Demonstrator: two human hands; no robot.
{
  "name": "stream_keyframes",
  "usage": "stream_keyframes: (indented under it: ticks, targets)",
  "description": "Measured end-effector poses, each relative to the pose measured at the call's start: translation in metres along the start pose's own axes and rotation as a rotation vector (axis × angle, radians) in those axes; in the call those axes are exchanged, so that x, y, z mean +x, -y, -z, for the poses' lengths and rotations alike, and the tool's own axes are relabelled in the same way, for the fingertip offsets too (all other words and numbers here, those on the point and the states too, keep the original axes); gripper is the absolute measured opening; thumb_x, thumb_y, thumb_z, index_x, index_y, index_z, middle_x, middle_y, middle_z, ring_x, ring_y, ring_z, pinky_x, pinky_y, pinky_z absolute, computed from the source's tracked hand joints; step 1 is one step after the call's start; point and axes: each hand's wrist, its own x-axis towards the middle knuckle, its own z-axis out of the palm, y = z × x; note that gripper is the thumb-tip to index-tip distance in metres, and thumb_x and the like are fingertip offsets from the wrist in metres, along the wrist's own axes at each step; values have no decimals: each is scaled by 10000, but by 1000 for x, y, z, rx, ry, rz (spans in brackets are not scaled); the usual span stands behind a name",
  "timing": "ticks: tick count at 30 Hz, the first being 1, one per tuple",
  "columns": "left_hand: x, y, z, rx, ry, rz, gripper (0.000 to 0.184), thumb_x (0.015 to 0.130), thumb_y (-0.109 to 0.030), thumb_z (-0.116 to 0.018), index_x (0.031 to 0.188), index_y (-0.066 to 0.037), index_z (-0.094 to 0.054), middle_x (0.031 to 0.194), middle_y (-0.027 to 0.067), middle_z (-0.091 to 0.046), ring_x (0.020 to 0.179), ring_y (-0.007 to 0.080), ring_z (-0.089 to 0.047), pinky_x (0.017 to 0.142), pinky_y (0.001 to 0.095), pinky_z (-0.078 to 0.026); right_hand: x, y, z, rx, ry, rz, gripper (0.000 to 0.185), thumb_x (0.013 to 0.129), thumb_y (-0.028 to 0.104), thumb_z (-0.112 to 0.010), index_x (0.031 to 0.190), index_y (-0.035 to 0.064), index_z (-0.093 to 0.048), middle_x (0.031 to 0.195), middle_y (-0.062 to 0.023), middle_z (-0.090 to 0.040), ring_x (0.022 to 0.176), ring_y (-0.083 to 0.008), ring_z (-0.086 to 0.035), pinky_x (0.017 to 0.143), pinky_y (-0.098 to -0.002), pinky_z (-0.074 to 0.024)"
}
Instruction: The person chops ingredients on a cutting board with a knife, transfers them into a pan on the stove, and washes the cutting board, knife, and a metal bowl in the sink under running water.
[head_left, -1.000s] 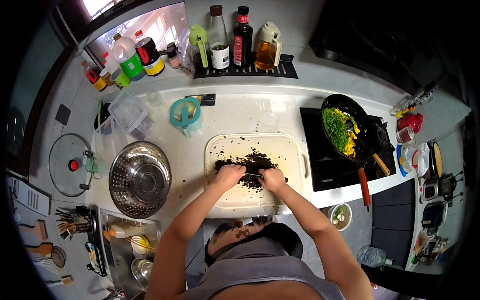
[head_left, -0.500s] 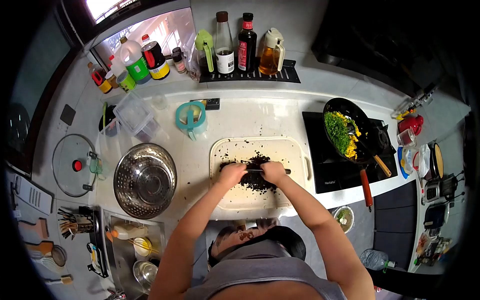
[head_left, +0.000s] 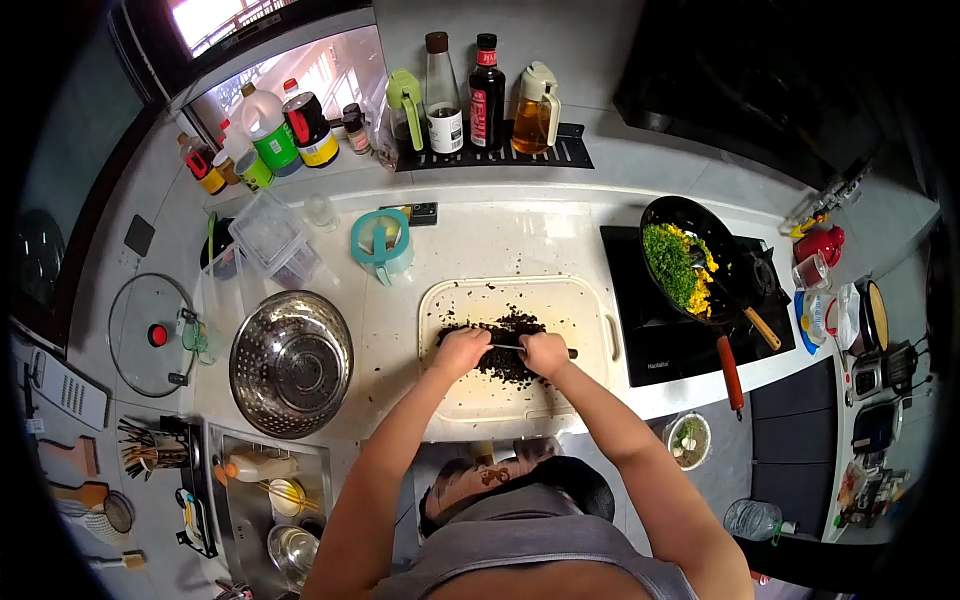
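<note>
A cream cutting board (head_left: 585,390) lies in front of me, strewn with finely chopped dark food (head_left: 505,370), perhaps black fungus. Over this heap lies a knife (head_left: 507,348), roughly level from left to right. My right hand (head_left: 545,354) is wrapped round its black handle, whose end sticks out to the right. At the other end, my left hand (head_left: 463,352) presses with closed fingers on the blade. Much of the blade is hidden by my hands and the dark bits.
A steel colander (head_left: 240,365) stands left of the board. On the black cooktop (head_left: 650,345) to the right is a wok (head_left: 725,240) with chopped greens and yellow bits. A teal-lidded jug (head_left: 383,260) and clear plastic container (head_left: 268,235) stand behind. The sink (head_left: 235,530) is lower left.
The knife has tilted slightly, its handle end a little lower in view. Both hands stay on it, and my right hand has shifted slightly down. The whole view has shifted a little.
</note>
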Motion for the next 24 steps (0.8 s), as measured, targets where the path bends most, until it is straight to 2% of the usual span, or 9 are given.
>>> stream_keyframes:
  ticks: [3,4,7,8,11,15,17,20,24]
  targets:
    - [-4,-8,2,-23,20,108,163,780,-161,-609,802,-46,-494,784,107,-574,783,290,-563,685,388,-456,4,2,-12,-60,-23,-26,137,736,242,-595,778,114,-620,695,-102,-632,674,-274,-632,598,-406,-506]
    - [-1,-9,9,-36,121,201,188,779,-176,-622,872,-47,-522,873,118,-591,872,292,-557,767,387,-450,7,3,-10,-30,-37,-20,131,741,237,-589,777,114,-618,687,-99,-629,671,-272,-630,600,-399,-505]
    - [2,-17,38,-77,-370,60,253,735,-149,-671,926,-43,-542,946,140,-589,896,330,-544,779,405,-443,1,11,4,-10,-91,-56,132,748,232,-581,781,110,-617,687,-101,-629,670,-274,-629,607,-390,-506]
    - [-7,-20,47,-83,-446,161,327,722,-148,-688,995,-33,-549,1030,147,-587,971,334,-527,842,403,-423,-1,14,6,25,-98,-102,150,748,235,-585,779,91,-613,689,-116,-627,667,-286,-626,612,-399,-507]
    - [-40,-2,41,-140,-614,349,223,807,-123,-586,997,-15,-549,1022,156,-584,957,330,-527,853,403,-407,-13,30,18,160,-133,-146,187,744,247,-598,784,65,-609,689,-137,-626,670,-301,-624,615,-416,-507]
    - [-77,9,23,-27,-681,481,159,825,-72,-530,968,-8,-558,956,164,-588,900,338,-537,800,410,-417,-14,69,5,363,-103,-92,234,723,244,-626,760,13,-609,710,-211,-617,686,-344,-620,632,-434,-505]
    - [-86,8,14,2,-717,544,140,831,-59,-514,951,-7,-563,925,164,-588,880,342,-539,783,410,-419,-6,89,-14,448,-119,-67,224,739,223,-609,775,2,-609,666,-191,-618,647,-327,-627,627,-421,-505]
    - [-92,-2,7,-1,-700,564,121,839,-54,-501,927,-1,-564,894,166,-589,848,347,-542,767,408,-421,7,104,-43,682,-1,-107,210,786,175,-569,792,-35,-583,541,-143,-584,464,-239,-600,534,-359,-495]
    - [-95,-7,2,1,-701,552,115,837,-52,-501,918,2,-562,871,169,-586,827,348,-540,755,412,-421,-3,92,-49,773,-3,-256,223,791,178,-561,818,-44,-579,539,-153,-583,473,-248,-604,534,-354,-496]
